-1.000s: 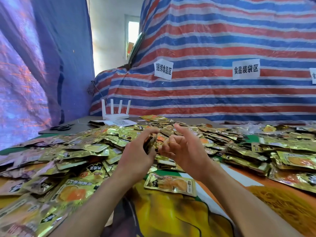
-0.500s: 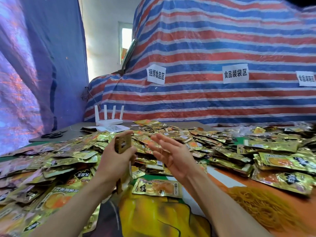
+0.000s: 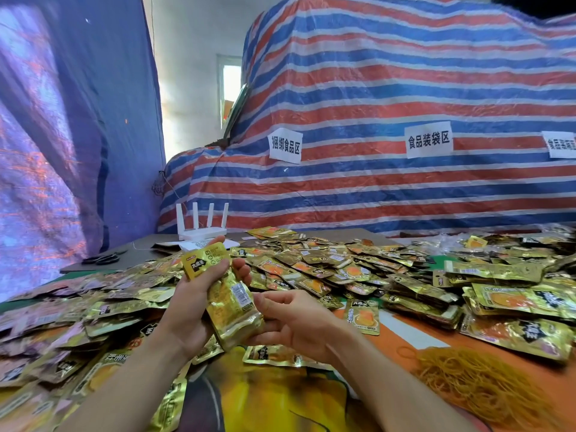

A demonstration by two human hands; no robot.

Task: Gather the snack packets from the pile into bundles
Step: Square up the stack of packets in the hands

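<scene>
Gold packet stack (image 3: 232, 304) gripped in left hand (image 3: 190, 310), right hand (image 3: 296, 322) fingers cupped loosely at its lower edge.

I see packets (image 3: 314, 269) heaped across the tabletop (image 3: 405, 330) left, ahead and right; rubber bands (image 3: 480, 381) crowd the near right. Only the strip before me lies open.
</scene>
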